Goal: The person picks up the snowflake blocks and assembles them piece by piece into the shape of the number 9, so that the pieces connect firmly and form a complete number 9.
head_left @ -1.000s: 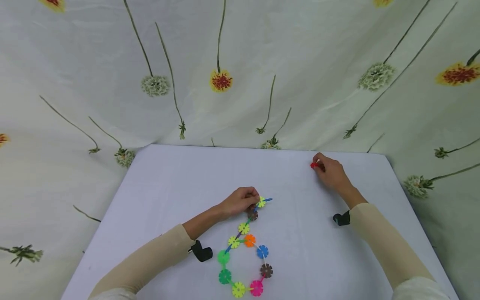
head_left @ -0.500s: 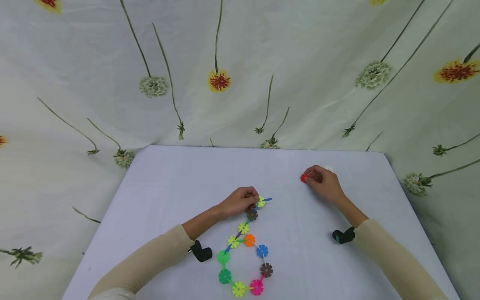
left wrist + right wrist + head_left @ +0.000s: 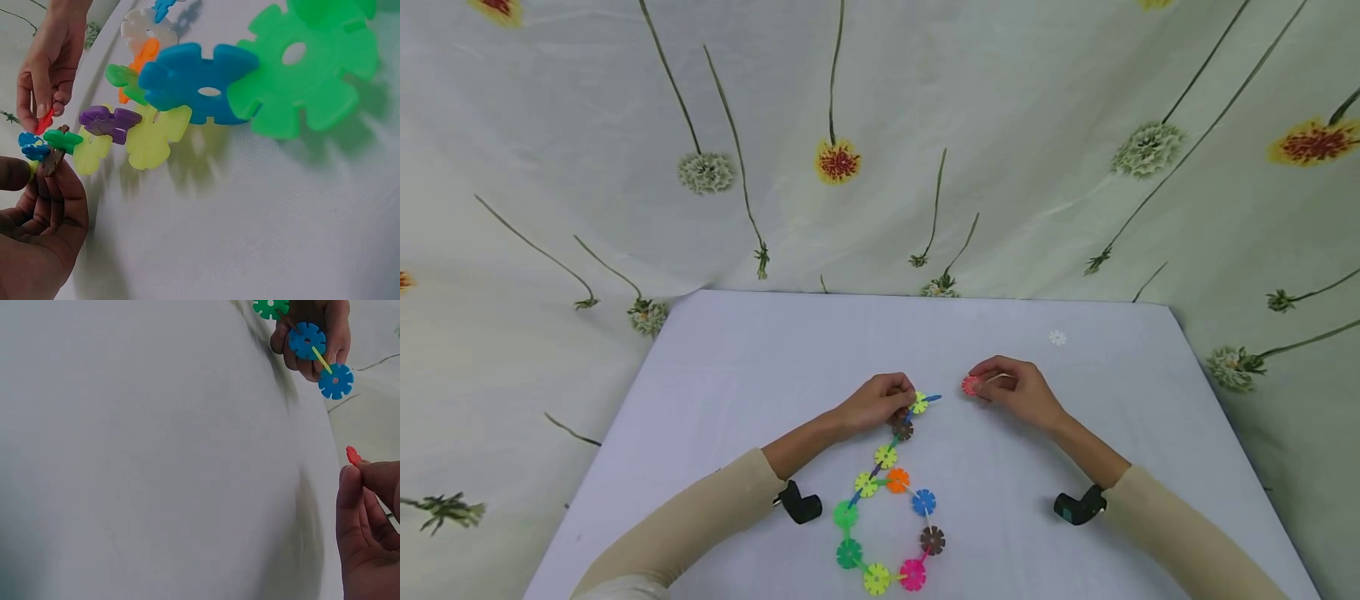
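Note:
My left hand (image 3: 874, 407) pinches the upper end of a chain of colourful plastic snowflake discs, near a yellow snowflake disc (image 3: 920, 403). A blue snowflake disc (image 3: 335, 381), seen face-on in the right wrist view, forms the free tip beyond those fingers. Between thumb and fingertips my right hand (image 3: 1018, 393) holds a red snowflake disc (image 3: 970, 385), a short gap to the right of that tip. Below the left hand the chain runs through a purple snowflake disc (image 3: 110, 123) into a ring with a green snowflake disc (image 3: 846, 515) on its left side.
A loose white snowflake disc (image 3: 1057, 337) lies toward the back right of the white table (image 3: 760, 350). Black wrist cameras (image 3: 799, 502) sit below both forearms. Behind the table hangs a flower-printed cloth (image 3: 1000, 100).
My right hand has come left and nearer with the red snowflake disc, close to the chain's tip. The white snowflake disc has come into view behind it. The left hand stays almost still.

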### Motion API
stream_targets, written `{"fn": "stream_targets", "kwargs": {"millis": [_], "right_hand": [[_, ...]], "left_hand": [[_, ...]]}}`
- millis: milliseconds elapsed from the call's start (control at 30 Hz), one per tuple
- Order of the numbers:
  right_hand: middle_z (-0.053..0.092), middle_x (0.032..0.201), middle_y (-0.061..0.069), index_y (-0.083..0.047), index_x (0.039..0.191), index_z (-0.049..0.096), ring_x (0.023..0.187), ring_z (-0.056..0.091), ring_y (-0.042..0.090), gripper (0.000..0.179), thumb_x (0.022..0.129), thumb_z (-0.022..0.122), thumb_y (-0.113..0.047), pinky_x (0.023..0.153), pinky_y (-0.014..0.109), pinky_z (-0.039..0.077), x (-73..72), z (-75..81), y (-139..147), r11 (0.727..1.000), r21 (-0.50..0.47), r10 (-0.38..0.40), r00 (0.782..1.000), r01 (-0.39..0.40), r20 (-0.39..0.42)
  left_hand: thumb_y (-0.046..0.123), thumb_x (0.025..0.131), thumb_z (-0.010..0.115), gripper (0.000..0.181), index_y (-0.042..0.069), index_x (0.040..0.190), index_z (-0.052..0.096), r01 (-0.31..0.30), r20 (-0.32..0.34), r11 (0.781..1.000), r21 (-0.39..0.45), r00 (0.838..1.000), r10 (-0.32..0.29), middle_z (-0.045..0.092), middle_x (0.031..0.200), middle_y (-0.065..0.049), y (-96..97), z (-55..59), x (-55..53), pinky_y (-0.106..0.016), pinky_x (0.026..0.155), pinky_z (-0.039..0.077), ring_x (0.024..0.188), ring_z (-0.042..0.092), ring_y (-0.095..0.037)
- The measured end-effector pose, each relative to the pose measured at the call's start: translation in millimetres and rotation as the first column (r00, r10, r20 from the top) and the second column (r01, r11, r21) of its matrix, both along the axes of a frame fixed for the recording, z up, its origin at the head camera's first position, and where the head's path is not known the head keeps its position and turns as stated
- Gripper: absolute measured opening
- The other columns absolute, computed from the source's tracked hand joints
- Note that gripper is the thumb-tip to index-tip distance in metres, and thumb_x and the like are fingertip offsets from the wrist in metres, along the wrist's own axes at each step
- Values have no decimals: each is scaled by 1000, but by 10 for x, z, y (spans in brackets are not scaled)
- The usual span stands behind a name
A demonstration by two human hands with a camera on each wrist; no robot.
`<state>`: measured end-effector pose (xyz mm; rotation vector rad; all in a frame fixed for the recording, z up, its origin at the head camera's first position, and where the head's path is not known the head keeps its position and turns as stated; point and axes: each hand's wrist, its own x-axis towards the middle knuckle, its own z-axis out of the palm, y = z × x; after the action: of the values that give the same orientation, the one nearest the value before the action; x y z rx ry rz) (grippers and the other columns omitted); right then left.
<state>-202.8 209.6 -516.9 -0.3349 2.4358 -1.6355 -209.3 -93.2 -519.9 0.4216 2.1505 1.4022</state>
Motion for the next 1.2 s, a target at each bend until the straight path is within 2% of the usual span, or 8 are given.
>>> {"fn": "stream_targets", "kwargs": {"millis": [167, 433, 867, 1000, 1200], "right_hand": [[77, 117, 20, -5, 122, 75, 89, 78, 26, 23, 99, 75, -8, 79, 25, 62, 40, 18, -106, 997, -28, 67, 998, -67, 21], [78, 116, 23, -2, 121, 76, 86, 77, 26, 22, 100, 73, -5, 78, 25, 62, 49, 5, -215, 986, -73, 147, 989, -147, -1], [80, 113, 21, -2, 121, 78, 85, 78, 22, 21, 101, 72, -6, 78, 26, 63, 69, 33, -281, 986, -63, 154, 988, -154, 4], [80, 114, 22, -1, 119, 78, 86, 78, 19, 20, 100, 72, -4, 77, 25, 63, 54, 3, -288, 986, -83, 148, 989, -147, 7], [80, 113, 23, -1, 118, 79, 84, 78, 18, 19, 100, 73, -6, 78, 23, 62, 57, -28, -312, 986, -87, 145, 989, -142, 22]], "left_hand": [[21, 111, 56, 20, 3, 112, 64, -1, 0, 1000, 2, 1000, 1, 59, 86, -1, 1, -6, 0, -25, 76, 51, 81, 56, -15], [20, 111, 56, 19, 3, 111, 64, 4, -14, 1000, 4, 1000, -4, 59, 85, 0, 13, 10, 13, -24, 74, 51, 80, 56, -14], [20, 112, 55, 20, 2, 113, 64, 16, -22, 1000, -1, 1000, -16, 61, 86, -2, 43, 51, 33, -23, 73, 51, 76, 57, -12], [20, 112, 55, 20, 2, 114, 64, 26, -40, 1000, -2, 999, -26, 65, 89, -3, 62, 44, 37, -24, 75, 51, 74, 59, -12], [22, 112, 55, 21, 2, 112, 64, 45, -67, 999, -17, 997, -46, 63, 86, -2, 75, 37, 44, -26, 76, 49, 74, 56, -12]]}}
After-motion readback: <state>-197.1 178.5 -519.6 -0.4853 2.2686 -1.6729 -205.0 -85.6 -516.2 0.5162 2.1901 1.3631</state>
